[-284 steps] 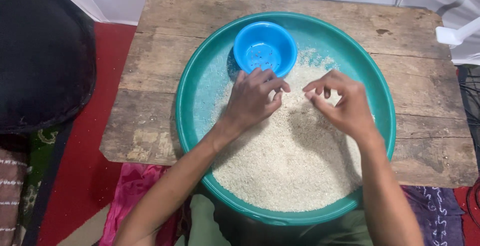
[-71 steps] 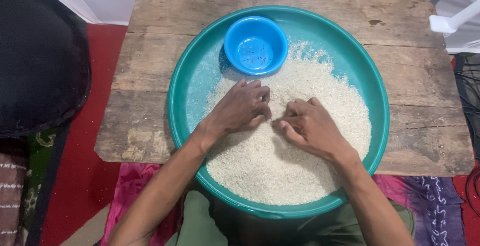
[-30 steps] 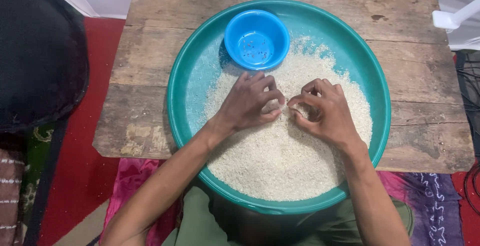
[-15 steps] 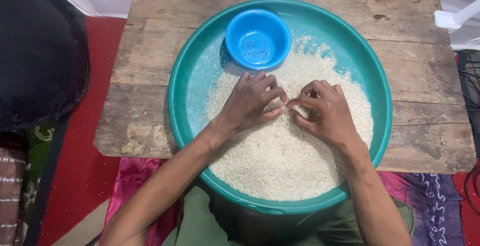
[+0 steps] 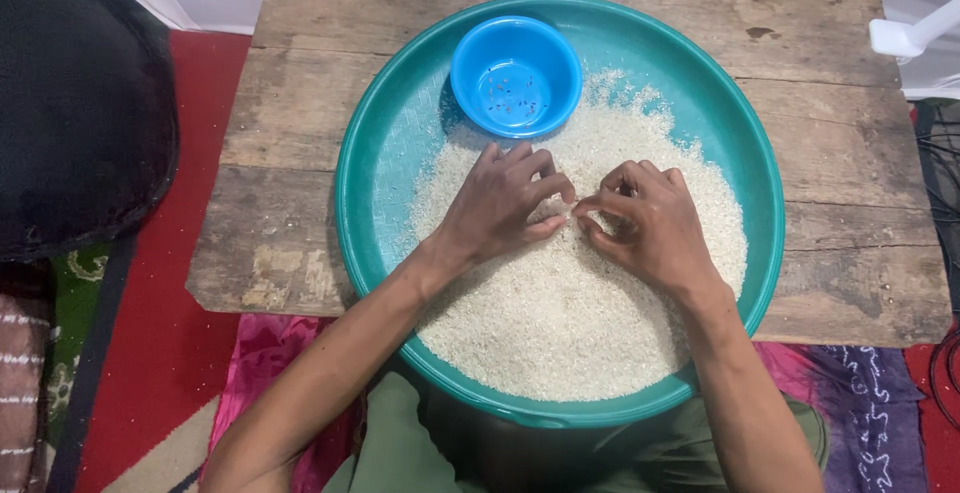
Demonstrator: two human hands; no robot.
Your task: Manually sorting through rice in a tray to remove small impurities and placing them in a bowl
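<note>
A wide teal basin [image 5: 380,153] sits on a worn wooden table [image 5: 300,73] and holds a spread of white rice [image 5: 560,323]. A small blue bowl [image 5: 516,77] with a few dark specks inside stands in the basin's far part. My left hand [image 5: 500,203] rests palm-down on the rice with fingers curled. My right hand [image 5: 650,223] lies beside it, thumb and forefinger pinched together at the grains. The fingertips of both hands nearly meet over the middle of the rice.
A large black object [image 5: 80,103] stands at the left over a red floor [image 5: 170,353]. Pink and purple patterned cloth [image 5: 270,353] lies below the table's near edge. A white object [image 5: 915,33] pokes in at the upper right.
Both hands stay on the rice, fingertips close together; they have shifted only slightly over the last second. Earlier the hands were farther apart and lower on the rice.
</note>
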